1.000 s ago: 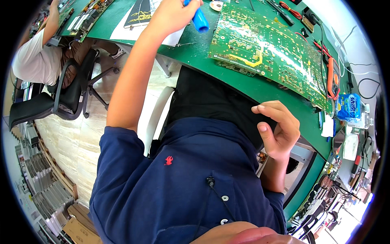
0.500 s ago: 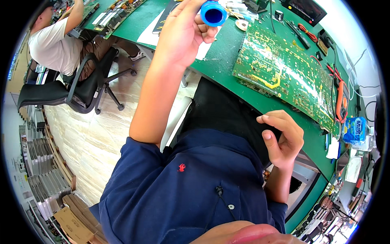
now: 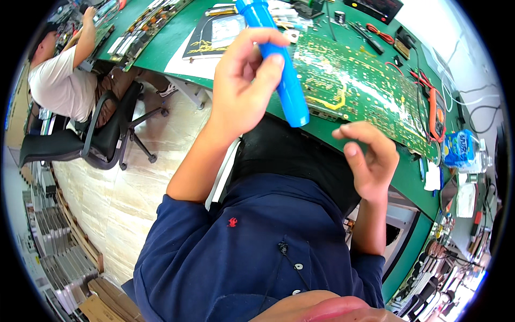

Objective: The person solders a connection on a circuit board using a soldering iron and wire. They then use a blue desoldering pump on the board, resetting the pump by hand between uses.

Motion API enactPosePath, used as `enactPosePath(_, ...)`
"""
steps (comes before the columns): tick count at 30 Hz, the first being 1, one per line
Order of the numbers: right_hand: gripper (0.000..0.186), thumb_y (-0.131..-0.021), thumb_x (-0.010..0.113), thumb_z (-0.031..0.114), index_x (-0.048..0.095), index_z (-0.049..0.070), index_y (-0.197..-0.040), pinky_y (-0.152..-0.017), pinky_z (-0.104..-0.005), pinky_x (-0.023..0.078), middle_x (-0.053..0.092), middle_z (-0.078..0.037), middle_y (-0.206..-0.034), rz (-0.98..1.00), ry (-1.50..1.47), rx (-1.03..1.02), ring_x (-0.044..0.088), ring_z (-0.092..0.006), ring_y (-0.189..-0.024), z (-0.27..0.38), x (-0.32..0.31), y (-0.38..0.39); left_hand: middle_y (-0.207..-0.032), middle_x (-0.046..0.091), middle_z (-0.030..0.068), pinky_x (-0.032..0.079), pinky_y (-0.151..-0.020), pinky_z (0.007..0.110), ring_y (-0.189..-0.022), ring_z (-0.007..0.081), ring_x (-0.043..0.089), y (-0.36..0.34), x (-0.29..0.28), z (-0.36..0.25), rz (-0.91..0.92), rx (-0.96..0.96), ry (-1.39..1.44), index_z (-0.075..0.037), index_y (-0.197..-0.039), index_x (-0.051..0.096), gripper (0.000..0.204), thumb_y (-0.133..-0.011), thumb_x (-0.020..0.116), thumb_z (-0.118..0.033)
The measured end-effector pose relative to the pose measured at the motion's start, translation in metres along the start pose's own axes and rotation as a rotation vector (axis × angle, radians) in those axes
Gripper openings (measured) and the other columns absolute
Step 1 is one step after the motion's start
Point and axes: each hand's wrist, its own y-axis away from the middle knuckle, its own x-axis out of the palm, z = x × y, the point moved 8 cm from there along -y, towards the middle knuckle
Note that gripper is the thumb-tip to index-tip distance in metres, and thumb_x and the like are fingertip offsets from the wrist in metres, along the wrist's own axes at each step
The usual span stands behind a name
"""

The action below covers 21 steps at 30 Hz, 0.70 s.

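My left hand (image 3: 244, 80) is closed around a long blue tube (image 3: 292, 88), flared at its far end and flat at its near end. Its exact kind I cannot make out. The tube slants above the bench edge, its near end pointing back toward my lap. To the right, my right hand (image 3: 370, 158) hovers in front of the bench with nothing in it, thumb and fingers apart and loosely curved. Nearest to both hands, a large green circuit board (image 3: 365, 91) lies on the green bench (image 3: 424, 196).
An orange multimeter (image 3: 436, 114) with red leads and a blue-labelled bottle (image 3: 461, 150) stand along the right. Papers (image 3: 188, 67) and a component-laden board (image 3: 147, 32) lie on the left. Beyond them a co-worker (image 3: 64, 80) sits by a black chair (image 3: 59, 147).
My left hand has drawn the blue tube nearer and turned it from end-on to lengthwise. My view has shifted slightly; my right hand keeps nearly the same pose.
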Motion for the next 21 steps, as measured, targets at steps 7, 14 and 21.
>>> enactPosePath(7,0.040,-0.095,0.053,0.016,0.046,-0.005,-0.129,-0.082,-0.0313,0.049,0.061,-0.021,-0.114,-0.291,-0.080,-0.012,0.064,-0.0234,-0.092,0.008,-0.043,-0.037,-0.081,0.055,0.0122,0.045,-0.059,0.031,-0.066,0.0220,0.055,0.027,0.044,-0.014,0.435,0.356,-0.570,-0.006,-0.101,0.056,0.023,-0.079,0.053,-0.001)
enactPosePath(14,0.048,-0.101,0.040,0.024,0.023,0.001,-0.139,-0.082,-0.0398,0.055,0.045,-0.037,-0.130,-0.382,-0.081,-0.096,0.064,-0.0379,-0.102,0.033,-0.083,-0.046,-0.095,0.054,0.0165,0.047,-0.064,0.038,-0.073,0.0310,0.058,0.042,0.064,-0.004,0.550,0.356,-0.535,-0.008,-0.116,0.043,0.054,-0.068,0.061,0.009)
enactPosePath(21,0.043,-0.089,0.046,0.003,0.039,-0.013,-0.128,-0.070,-0.0312,0.059,0.059,-0.034,-0.106,-0.492,0.132,-0.218,0.068,-0.0300,-0.082,0.055,-0.091,-0.027,-0.086,0.054,0.0143,0.046,-0.061,0.040,-0.072,0.0353,0.056,0.029,0.050,-0.001,0.401,0.263,-0.652,-0.004,-0.107,0.053,0.032,-0.079,0.063,-0.016)
